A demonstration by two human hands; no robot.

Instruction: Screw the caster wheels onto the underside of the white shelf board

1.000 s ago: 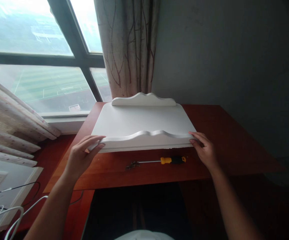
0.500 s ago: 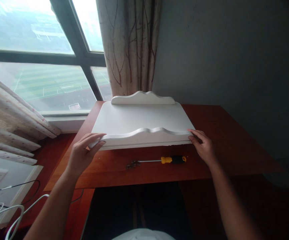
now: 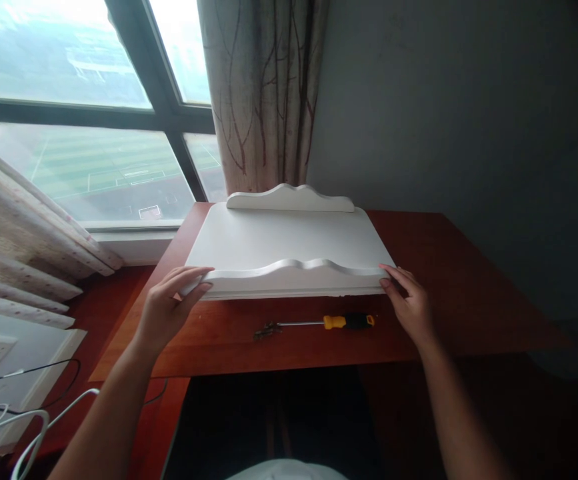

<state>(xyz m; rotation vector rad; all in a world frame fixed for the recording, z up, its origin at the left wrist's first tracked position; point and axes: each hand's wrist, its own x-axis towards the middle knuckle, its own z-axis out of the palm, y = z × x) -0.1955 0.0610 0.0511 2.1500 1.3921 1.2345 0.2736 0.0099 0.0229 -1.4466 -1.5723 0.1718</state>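
The white board (image 3: 289, 237) lies on the table (image 3: 469, 287), left of its middle, with its broad face up. Its rounded corners are visible on the far side. A near strip (image 3: 293, 274) and a far strip (image 3: 291, 199) stand along its near and far edges. Both strips run left to right, roughly parallel, with their wavy edges pointing up.

The left hand (image 3: 173, 301) grasps the left end of the near strip, fingers over the top and thumb on the near face. The right hand (image 3: 409, 300) grasps the right end in the same manner.

On the near side of the board, apart from it, lies a screwdriver (image 3: 347, 322) with a yellow and black handle. Its long axis runs left to right: handle right, shaft pointing left at a small heap of dark pieces (image 3: 267, 331). Whether the tip touches the heap cannot be determined.
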